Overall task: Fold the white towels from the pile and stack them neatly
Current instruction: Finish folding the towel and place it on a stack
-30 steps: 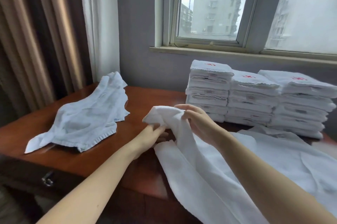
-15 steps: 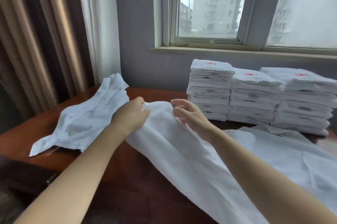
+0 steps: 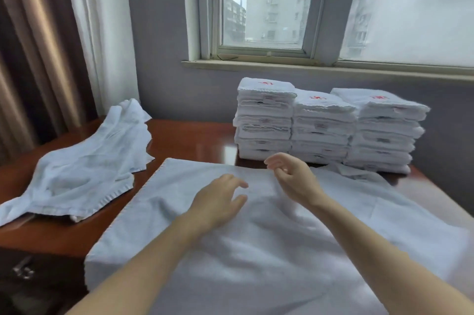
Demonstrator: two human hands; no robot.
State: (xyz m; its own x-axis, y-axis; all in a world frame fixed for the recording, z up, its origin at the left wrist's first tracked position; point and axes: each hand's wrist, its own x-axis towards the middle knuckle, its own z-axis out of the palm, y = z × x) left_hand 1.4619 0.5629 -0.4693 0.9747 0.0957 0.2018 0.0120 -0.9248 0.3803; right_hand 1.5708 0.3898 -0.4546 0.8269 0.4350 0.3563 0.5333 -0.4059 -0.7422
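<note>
We take the spread towel [image 3: 166, 202] as our marker. It lies flat and opened out on the brown bench [image 3: 189, 140], its near part running under both forearms and out of the bottom of the view.

Over the middle of that towel we see the left hand [image 3: 218, 199], released, with its fingers apart and gripping nothing. It is blurred, so we cannot tell whether the palm touches the cloth or hangs just above it. Just to its right, above the towel's far half, the right hand [image 3: 295, 181] is raised clear of the cloth. Its fingers are loosely curled and it holds nothing either.

To the left of the spread towel, with its nearest edge just beside it, a crumpled towel [image 3: 84, 166] lies in a loose heap on the bench.

Beyond the towel's far edge three stacks of folded white towels stand side by side against the grey wall. We count a left stack [image 3: 265, 120], a middle stack [image 3: 322, 130] and a right stack [image 3: 382, 130], each with a red mark on its top towel. The left stack stands slightly taller than the other two.

Above the stacks we see a window [image 3: 269, 7] looking onto grey buildings. Far to the left of the towel hang a white curtain [image 3: 102, 32] and a brown curtain [image 3: 38, 45].
</note>
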